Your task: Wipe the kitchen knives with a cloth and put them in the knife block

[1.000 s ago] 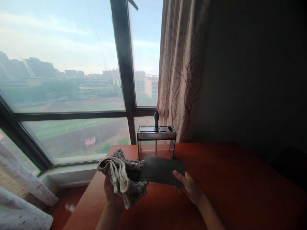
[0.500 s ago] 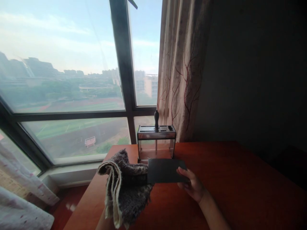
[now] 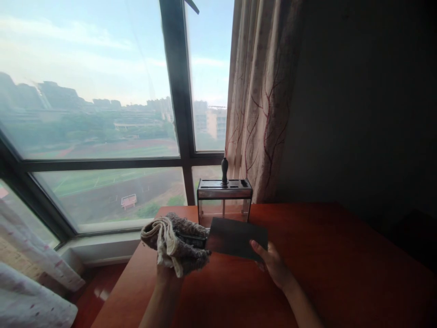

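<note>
A cleaver (image 3: 235, 238) with a broad dark rectangular blade is held level above the table, its black handle partly showing among the folds of a grey-brown fluffy towel (image 3: 172, 239). My left hand (image 3: 170, 272) grips the bunched towel around that handle; the cloth hides most of its fingers. At the blade's far right end, my right hand (image 3: 269, 258) pinches the blade, thumb on the near face and the other fingers behind. Just beyond the blade stands a clear-sided knife block (image 3: 224, 193) with a slotted top and one dark knife handle (image 3: 224, 171) upright in it.
The reddish-brown wooden table (image 3: 327, 264) stretches under both hands and off to the right. Large windows (image 3: 102, 136) lie ahead and to the left. A patterned curtain (image 3: 262, 100) hangs behind the knife block, and a pale curtain (image 3: 37, 291) is at lower left.
The towel, which hung down loosely, is now gathered up around the handle, uncovering my left wrist. The blade has tilted, its left end slightly higher.
</note>
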A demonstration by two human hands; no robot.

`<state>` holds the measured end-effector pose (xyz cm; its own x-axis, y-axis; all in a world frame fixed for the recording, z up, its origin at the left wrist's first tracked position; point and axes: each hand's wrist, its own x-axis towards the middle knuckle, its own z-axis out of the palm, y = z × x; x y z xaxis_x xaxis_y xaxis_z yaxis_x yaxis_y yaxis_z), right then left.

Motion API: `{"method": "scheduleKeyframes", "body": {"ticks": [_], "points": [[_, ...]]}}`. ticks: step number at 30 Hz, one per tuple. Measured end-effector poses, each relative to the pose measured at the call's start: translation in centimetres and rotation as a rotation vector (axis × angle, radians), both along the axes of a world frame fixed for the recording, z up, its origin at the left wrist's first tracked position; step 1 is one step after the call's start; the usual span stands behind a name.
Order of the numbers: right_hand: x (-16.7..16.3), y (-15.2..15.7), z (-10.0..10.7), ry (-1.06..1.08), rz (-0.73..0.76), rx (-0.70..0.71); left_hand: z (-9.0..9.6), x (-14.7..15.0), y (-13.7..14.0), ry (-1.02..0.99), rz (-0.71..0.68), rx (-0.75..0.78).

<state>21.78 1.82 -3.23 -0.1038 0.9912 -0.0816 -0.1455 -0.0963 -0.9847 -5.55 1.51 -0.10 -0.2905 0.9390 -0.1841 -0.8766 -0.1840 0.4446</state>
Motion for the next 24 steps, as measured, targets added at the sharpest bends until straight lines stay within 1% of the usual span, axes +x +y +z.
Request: {"method": "scheduleKeyframes", "body": {"ticks": [4,8,11,14,16,18,20,21,24], "points": [[-0.8,0.3,-1.0,-0.085,0.001,0.093,0.9,0.9,0.1,-0.089,-0.047,0.054],[-1.8,0.1,-1.9,-0.203,0.048,0.195,0.8,2.3,-0.1,-0.090,-0.063,0.050],[-2.6,-0.6,-1.7,-0.362,0.138,0.358,0.6,3.5,-0.4,-0.032,-0.086,-0.024],[-3.5,-1.6,-1.0,-0.534,0.225,0.562,0.7,3.9,-0.3,0.062,0.003,-0.121],[-4.1,-2.2,-0.5,-0.624,0.229,0.673,0.6,3.7,-0.1,0.092,0.046,-0.154],[-4.6,-2.7,-0.1,-0.669,0.231,0.753,0.6,3.4,0.0,0.087,0.041,-0.175],[-4.9,-3.0,0.2,-0.675,0.257,0.769,0.6,3.0,0.2,0.084,0.038,-0.191],[-4.9,-3.2,0.3,-0.665,0.276,0.743,0.6,2.9,0.2,0.089,0.045,-0.197],[-5.0,-3.5,-0.2,-0.590,0.310,0.570,0.8,2.5,0.2,0.109,0.059,-0.203]]}}
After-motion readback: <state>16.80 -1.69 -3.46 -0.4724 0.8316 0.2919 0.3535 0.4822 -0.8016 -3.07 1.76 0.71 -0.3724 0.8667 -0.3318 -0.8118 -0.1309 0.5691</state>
